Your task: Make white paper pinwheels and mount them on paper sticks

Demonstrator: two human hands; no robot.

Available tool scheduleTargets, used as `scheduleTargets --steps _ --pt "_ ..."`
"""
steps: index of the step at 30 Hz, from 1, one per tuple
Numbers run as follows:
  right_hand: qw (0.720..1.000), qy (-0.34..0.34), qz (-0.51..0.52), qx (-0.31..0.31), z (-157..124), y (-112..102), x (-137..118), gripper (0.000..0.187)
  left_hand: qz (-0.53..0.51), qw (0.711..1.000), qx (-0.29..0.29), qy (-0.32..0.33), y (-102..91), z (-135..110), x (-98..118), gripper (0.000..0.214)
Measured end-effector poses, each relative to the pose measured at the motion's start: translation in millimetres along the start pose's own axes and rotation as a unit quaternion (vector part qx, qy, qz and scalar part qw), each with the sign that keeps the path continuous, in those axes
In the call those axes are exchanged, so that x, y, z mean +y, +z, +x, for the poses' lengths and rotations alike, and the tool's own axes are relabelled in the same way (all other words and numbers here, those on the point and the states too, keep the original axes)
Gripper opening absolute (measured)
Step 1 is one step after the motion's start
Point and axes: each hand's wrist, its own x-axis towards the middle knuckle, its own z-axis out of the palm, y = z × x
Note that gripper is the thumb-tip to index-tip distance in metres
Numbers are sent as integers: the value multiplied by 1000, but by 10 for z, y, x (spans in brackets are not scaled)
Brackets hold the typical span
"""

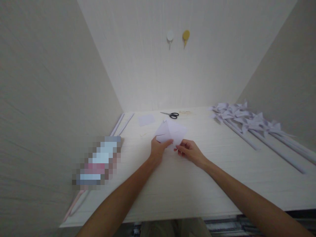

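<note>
Between my hands is a white sheet of paper (176,130) with slits cut into it, raised a little over the table. My left hand (158,148) grips its left side, the thumb lying across the front. At the lower right edge, my right hand (189,150) pinches the paper between thumb and fingers. Just beyond the sheet lies a pair of scissors (172,115) with black handles, blades pointing left. A flat square of white paper (146,120) rests to their left.
Several paper pinwheels (249,120) on rolled paper sticks lie along the right side. Thin paper sticks (117,124) and a pixelated object (101,161) with a pink cable (75,202) are on the left. A white hook (170,35) and a yellow hook (186,35) hang on the back wall.
</note>
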Motion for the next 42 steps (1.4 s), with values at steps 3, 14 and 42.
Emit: scheduleTargets --steps 3,14,42 --pt "1000 2 -17 -9 -2 7 -8 21 12 1000 12 9 8 -5 9 37" --pt "996 -61 -61 0 11 7 51 16 3 1000 29 9 21 13 -16 38" --pt "991 -39 -95 81 1 49 -21 23 -30 999 13 3 46 -32 12 38"
